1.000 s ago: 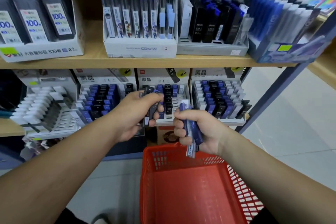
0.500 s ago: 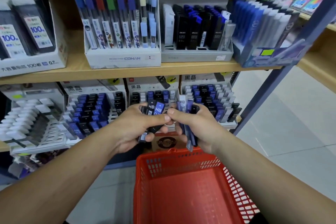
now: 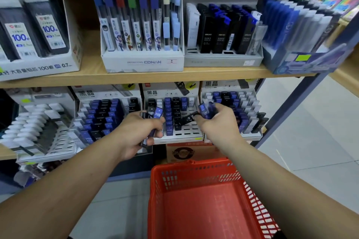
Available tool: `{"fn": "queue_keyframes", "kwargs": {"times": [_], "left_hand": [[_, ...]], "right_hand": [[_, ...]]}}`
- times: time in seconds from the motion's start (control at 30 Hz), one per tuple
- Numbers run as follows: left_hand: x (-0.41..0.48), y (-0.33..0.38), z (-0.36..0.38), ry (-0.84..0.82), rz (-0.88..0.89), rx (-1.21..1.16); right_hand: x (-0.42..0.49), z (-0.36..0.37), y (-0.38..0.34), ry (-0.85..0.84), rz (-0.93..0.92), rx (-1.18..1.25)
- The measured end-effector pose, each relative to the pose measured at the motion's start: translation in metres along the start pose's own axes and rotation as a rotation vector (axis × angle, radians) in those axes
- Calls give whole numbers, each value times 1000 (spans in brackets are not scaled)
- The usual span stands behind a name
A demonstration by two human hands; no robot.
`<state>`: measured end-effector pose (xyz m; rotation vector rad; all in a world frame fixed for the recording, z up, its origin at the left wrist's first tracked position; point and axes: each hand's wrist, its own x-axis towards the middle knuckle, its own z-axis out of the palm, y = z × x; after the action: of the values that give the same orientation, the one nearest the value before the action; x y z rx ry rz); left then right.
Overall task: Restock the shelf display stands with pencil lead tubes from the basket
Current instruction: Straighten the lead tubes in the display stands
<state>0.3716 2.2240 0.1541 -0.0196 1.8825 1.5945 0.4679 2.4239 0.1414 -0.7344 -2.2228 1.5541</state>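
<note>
Two grips loaded: left grip (image 3: 136, 132) curled round upright tube bundle (image 3: 155, 115); right grip (image 3: 218, 122) clutching blue tubes (image 3: 206, 110), also pinching black tube (image 3: 187, 119). Black tube's long axis slants down-left over empty slots of middle stand (image 3: 187, 134); right grip nearest.

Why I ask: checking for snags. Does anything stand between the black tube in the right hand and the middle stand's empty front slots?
Nothing visible does. The black tube, held by the right hand, points at the middle stand just above its empty front slots. The left hand, gripping its own tubes, is off to the left.
</note>
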Motion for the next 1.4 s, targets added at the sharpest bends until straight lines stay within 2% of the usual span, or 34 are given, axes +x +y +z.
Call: {"fn": "queue_keyframes", "kwargs": {"times": [0.13,0.27,0.6,0.7,0.8,0.87,0.97,1.07,1.2,1.33,1.4], "left_hand": [[0,3,-1,-86,-16,-60],[4,-3,-11,-96,13,-53],[-4,-2,-15,-111,83,64],[-5,3,-8,-92,82,45],[-6,4,-4,-81,58,17],[-6,5,-2,-94,53,-4],[-5,5,1,-93,95,27],[-4,7,10,-117,169,80],[-5,12,31,-113,255,220],[0,18,48,-53,446,310],[4,22,53,-84,504,349]], "right_hand": [[6,14,-1,-81,-128,-278],[7,21,11,-148,-176,-463],[10,21,9,-174,-488,-747],[11,26,6,-262,-470,-766],[13,30,11,-332,-231,-557],[12,28,11,-274,-80,-333],[6,19,-7,-175,40,35],[0,11,-25,-243,140,305],[-1,-3,-23,-256,178,337],[2,-15,-18,-257,223,331],[5,-21,-16,-252,254,355]]}}
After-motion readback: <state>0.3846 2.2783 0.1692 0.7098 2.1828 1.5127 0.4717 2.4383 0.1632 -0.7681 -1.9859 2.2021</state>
